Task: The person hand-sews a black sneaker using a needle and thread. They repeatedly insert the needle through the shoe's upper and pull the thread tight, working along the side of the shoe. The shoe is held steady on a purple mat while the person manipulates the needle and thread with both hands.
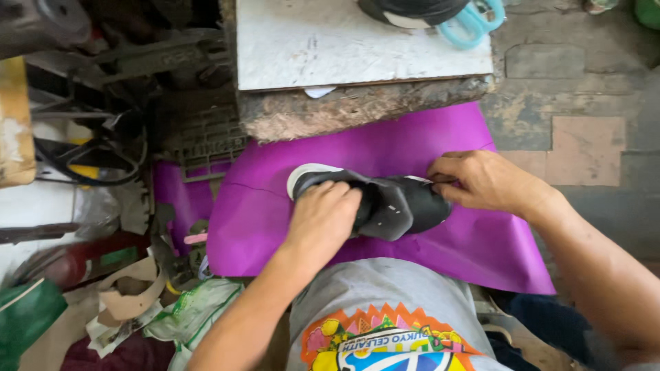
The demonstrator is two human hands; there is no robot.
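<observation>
At the far left of the frame we see a clutter of dark machine parts (103,62), black cables (89,165) and, lower down, scraps of paper and plastic bags (185,312). Moving toward the centre, a purple sheet (275,227) is spread over our lap and under the work. On it, in the middle of the frame, lies a black shoe (392,206) with a white sole edge showing at its left end.

Our left hand (323,216) is curled down over the left part of the shoe, fingers bent and pressing the dark upper, so it grips the shoe. Above, at the top centre, a worn white board (330,41) sits on a rough block, with another dark shoe (412,10) and light blue scissors (471,24) at its far edge.

Further right, our right hand (481,180) rests at the shoe's right end, fingers nearly closed and pinching at its rim. Whether it holds anything small there we cannot tell. Grey paving (584,103) fills the right side.
</observation>
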